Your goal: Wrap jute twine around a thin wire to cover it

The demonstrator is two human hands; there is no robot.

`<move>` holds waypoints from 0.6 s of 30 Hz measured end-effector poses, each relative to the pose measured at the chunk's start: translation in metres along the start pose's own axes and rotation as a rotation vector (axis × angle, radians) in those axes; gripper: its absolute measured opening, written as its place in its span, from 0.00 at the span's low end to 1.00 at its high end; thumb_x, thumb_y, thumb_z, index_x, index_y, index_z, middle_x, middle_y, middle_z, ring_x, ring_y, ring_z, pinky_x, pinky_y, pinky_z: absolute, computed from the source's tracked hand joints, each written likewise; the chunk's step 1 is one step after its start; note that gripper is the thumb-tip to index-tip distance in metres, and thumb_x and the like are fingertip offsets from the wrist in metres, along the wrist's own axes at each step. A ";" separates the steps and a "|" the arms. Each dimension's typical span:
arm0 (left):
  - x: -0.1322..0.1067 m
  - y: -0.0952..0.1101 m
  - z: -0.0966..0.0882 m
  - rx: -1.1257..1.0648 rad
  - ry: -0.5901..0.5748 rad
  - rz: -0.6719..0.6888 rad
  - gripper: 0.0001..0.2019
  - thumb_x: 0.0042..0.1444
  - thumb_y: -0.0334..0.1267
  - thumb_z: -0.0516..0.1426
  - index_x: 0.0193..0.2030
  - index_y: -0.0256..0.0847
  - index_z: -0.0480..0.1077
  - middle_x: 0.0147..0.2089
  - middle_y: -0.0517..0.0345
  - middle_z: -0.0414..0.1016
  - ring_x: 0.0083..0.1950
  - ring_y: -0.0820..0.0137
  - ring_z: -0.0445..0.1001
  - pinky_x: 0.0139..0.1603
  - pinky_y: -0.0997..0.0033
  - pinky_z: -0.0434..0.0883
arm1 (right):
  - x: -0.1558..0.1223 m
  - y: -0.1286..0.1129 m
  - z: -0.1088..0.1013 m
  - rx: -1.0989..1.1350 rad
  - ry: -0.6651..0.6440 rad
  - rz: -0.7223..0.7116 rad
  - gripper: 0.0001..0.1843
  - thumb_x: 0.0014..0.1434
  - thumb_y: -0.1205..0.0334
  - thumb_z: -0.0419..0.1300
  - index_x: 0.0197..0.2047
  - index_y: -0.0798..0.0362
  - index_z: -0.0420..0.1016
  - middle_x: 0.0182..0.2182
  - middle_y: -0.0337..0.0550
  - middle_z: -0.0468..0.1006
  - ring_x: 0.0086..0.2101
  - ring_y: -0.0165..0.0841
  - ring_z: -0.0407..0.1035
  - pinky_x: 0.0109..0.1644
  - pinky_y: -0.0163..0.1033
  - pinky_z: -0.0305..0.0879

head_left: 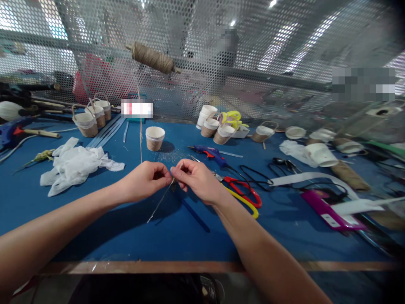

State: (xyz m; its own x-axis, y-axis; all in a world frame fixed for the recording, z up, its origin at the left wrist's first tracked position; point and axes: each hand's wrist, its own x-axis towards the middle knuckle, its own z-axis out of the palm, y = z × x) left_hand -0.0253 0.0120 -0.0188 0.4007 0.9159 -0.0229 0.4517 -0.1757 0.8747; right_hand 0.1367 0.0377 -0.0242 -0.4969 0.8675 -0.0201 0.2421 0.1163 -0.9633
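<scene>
In the middle, over the blue table, my left hand (147, 180) and my right hand (198, 180) meet with their fingertips pinched. Brown twine (141, 139) runs down from a spool (153, 58) and disappears behind my left hand. A thin, pale twisted strand (158, 205) hangs from between the two pinches, its free end slanting down to the left. The fingers hide most of what they grip. Just beyond my hands stands a small white cup wrapped in brown twine (155, 140), without a handle.
Scissors with red and yellow handles (242, 192) and a blue glue gun (210, 154) lie right of my hands. Crumpled white fabric (76, 164) lies left. Small handled baskets (87, 124) stand at the back. A purple device (332, 211) sits right, before a perforated metal screen (196, 25).
</scene>
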 end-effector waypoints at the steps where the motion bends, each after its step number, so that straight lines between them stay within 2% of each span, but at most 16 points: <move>1: 0.000 0.000 0.001 -0.020 0.000 -0.009 0.09 0.50 0.39 0.50 0.25 0.36 0.62 0.22 0.65 0.60 0.23 0.78 0.55 0.24 0.76 0.54 | 0.000 -0.001 0.001 -0.014 0.013 0.003 0.17 0.49 0.50 0.59 0.24 0.55 0.60 0.14 0.31 0.62 0.16 0.22 0.56 0.20 0.30 0.53; 6: 0.000 -0.001 0.002 -0.122 0.004 -0.050 0.11 0.49 0.42 0.52 0.24 0.36 0.62 0.22 0.65 0.58 0.23 0.78 0.54 0.24 0.76 0.53 | -0.002 -0.004 0.004 -0.053 0.050 0.006 0.17 0.49 0.49 0.58 0.24 0.54 0.61 0.13 0.31 0.62 0.16 0.22 0.56 0.19 0.29 0.52; 12: 0.001 -0.003 0.004 -0.229 0.003 -0.104 0.13 0.49 0.43 0.53 0.23 0.36 0.62 0.19 0.67 0.53 0.21 0.80 0.48 0.20 0.76 0.46 | -0.002 -0.003 0.006 -0.010 0.040 -0.003 0.17 0.49 0.50 0.57 0.24 0.54 0.60 0.13 0.31 0.61 0.15 0.22 0.56 0.19 0.29 0.52; 18: 0.000 0.000 0.003 -0.296 0.001 -0.135 0.13 0.49 0.43 0.54 0.22 0.36 0.61 0.19 0.68 0.51 0.21 0.80 0.46 0.21 0.75 0.45 | -0.002 -0.002 0.006 0.024 0.058 -0.007 0.17 0.49 0.51 0.59 0.23 0.54 0.60 0.13 0.31 0.62 0.15 0.22 0.55 0.19 0.29 0.53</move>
State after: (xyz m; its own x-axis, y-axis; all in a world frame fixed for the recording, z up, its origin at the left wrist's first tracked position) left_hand -0.0229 0.0114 -0.0197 0.3523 0.9241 -0.1481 0.2493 0.0598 0.9666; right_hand 0.1320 0.0332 -0.0238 -0.4491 0.8935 0.0018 0.2185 0.1117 -0.9694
